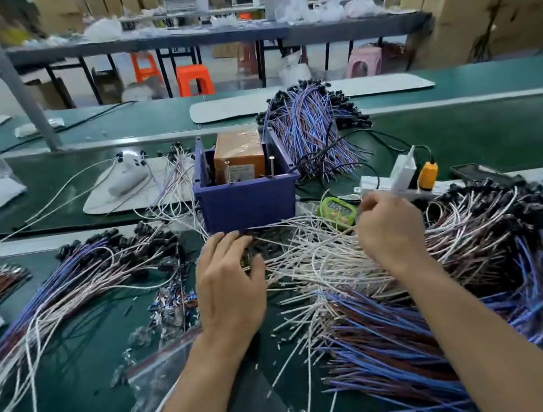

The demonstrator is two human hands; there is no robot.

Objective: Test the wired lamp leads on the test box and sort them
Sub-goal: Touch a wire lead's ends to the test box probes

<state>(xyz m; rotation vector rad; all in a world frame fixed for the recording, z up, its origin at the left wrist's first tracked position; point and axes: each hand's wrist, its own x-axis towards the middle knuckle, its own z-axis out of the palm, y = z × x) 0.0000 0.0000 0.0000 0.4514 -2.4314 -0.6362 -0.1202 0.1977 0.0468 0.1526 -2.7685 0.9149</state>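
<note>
Lamp leads (339, 259) lay heaped across the green bench (79, 386), white ones central, within my reach. Test box (246, 192), blue, stood just behind them for probing; its label was unreadable. My left hand (228, 280) rested spread on the leads; my right hand (390, 228) pinched one white wire.
</note>
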